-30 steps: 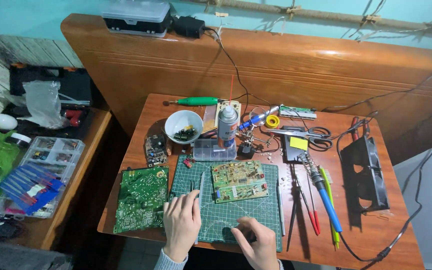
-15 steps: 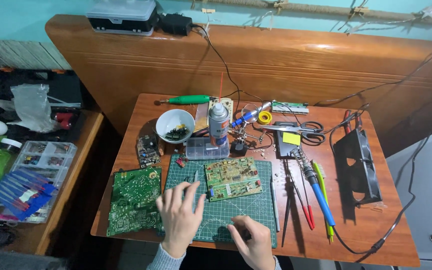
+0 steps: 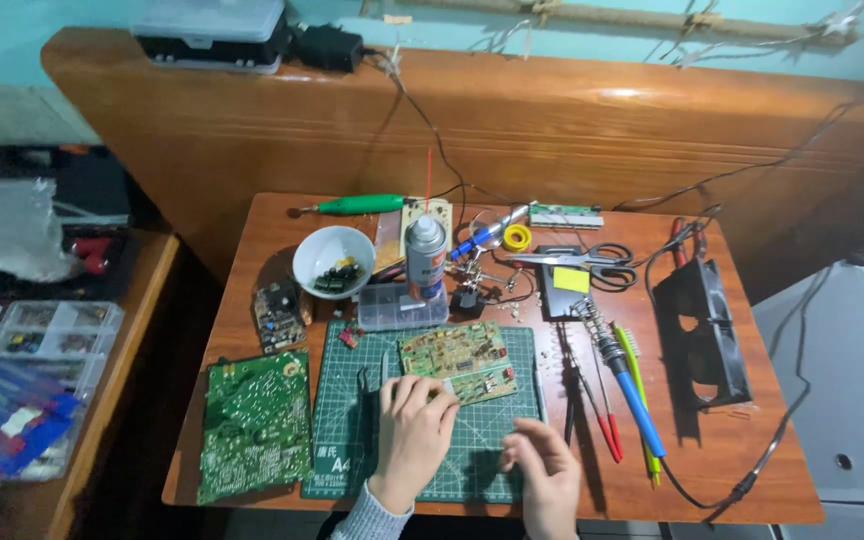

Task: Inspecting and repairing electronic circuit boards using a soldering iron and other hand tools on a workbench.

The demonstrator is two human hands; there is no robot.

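The left hand (image 3: 414, 428) lies palm-down on the green cutting mat (image 3: 352, 440), fingers curled against the near edge of the small yellow-green circuit board (image 3: 457, 362); whether it pinches the board or only steadies it cannot be told. The right hand (image 3: 544, 470) is loosely clenched on the mat's near right corner; what it holds, if anything, is hidden. In judgement, the board is best kept flat on the mat, pressed at its edge and clear of the components. A pair of dark tweezers (image 3: 363, 385) lies just left of the left hand. A larger green circuit board (image 3: 255, 425) rests beside the mat on the desk (image 3: 752, 470). To the right lie a blue-handled soldering iron (image 3: 632, 390) and red-tipped probes (image 3: 607, 432). Farther back stand a clear compartment box (image 3: 402, 307), a white bowl (image 3: 333, 260) of small parts, and a spray can (image 3: 426, 255) with a silver body, a red-and-white label band and a thin red straw. A yellow square sticker (image 3: 571, 280) marks a black pad; scissors (image 3: 577, 258) lie beyond it.
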